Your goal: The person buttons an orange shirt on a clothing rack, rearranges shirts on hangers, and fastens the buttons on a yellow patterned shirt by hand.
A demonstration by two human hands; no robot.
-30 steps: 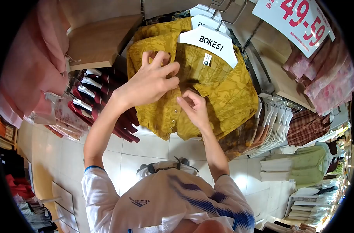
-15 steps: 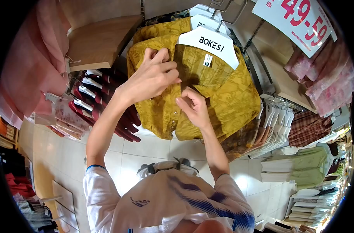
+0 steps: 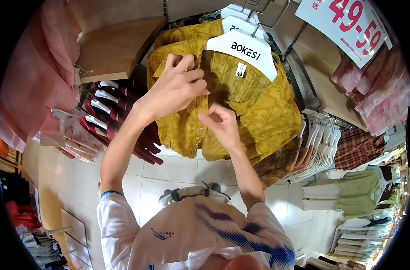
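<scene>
A mustard-yellow patterned shirt point(image 3: 265, 119) hangs on a white hanger point(image 3: 243, 52) marked BOKESI, its front partly open and a white label inside the neck. My left hand point(image 3: 180, 85) is closed on the left front of the shirt, near the button edge, with its fingers curled and fingertips partly hidden. Lower and to the right, my right hand point(image 3: 223, 125) pinches the same front edge between thumb and fingers. Below it, several small shiny buttons point(image 3: 197, 145) run down the edge.
Behind is another white hanger point(image 3: 236, 26) with a yellow garment. Dark red garments point(image 3: 142, 144) hang at lower left, beneath a wooden shelf point(image 3: 119, 49). Pink clothing point(image 3: 38, 72) hangs far left. A price sign point(image 3: 349, 29) is at upper right; a plaid garment point(image 3: 360, 148) hangs below.
My right hand has shifted slightly left and up along the shirt's front edge. The lower button edge has swung a little left. My left hand stays nearly in place.
</scene>
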